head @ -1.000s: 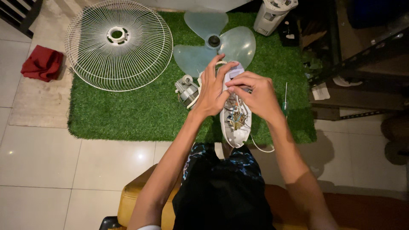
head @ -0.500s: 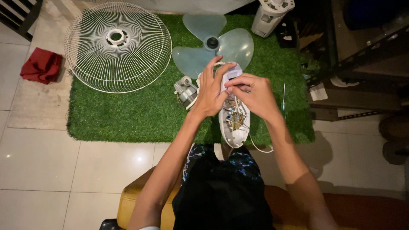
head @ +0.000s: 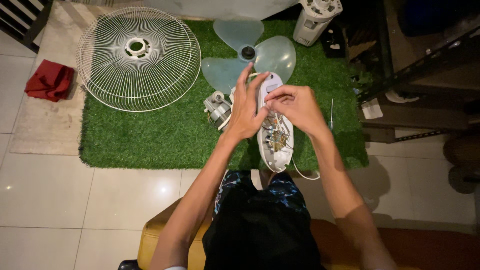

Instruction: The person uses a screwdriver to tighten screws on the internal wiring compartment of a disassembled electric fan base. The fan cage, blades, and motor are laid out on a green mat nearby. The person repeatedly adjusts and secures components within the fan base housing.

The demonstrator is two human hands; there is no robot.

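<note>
Hands are working together over the white fan housing [head: 275,135], which is lying on the green mat [head: 150,135] with its long axis running straight away from the person. The left hand [head: 245,107] is bracing the housing's left edge, fingers splayed, while the right hand [head: 295,105] is pinching wiring [head: 277,132] near its far end, just below the fan blade [head: 250,52].

fan grille [head: 137,57] left of blade [head: 250,54], motor [head: 218,107] between
</note>
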